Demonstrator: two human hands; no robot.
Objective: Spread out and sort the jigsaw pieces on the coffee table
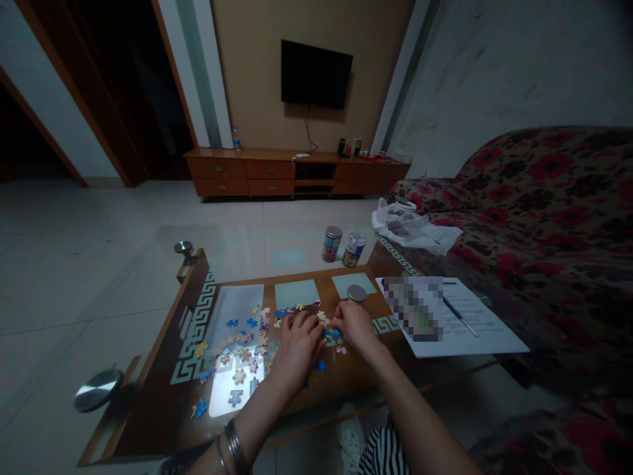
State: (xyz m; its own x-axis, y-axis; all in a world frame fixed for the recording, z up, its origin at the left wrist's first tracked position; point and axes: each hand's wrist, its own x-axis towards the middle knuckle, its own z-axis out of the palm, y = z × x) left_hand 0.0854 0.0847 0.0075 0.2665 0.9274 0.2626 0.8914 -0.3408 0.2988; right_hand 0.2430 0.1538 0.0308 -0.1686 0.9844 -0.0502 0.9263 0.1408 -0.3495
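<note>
Loose jigsaw puzzle pieces (239, 376) in blue, yellow, pink and beige are scattered over the table, some face up and some showing plain backs. My left hand (299, 340) lies palm down over the middle of them, fingers somewhat apart and bent at the tips. What is under its palm is hidden. Just right of it, my right hand (355, 324) has its fingers curled in a pinch beside a beige puzzle piece (323, 318). Whether a piece is between those fingertips I cannot make out. A round metal lid (356, 293) lies just beyond my right hand.
Two printed cans (331, 244) stand past the table's wooden strip. On the right are white paper sheets (475, 323), a pen (459, 316) and a crumpled plastic bag (415, 227). A flowered sofa (544, 191) borders the right side. Metal discs (99, 389) sit along the left edge.
</note>
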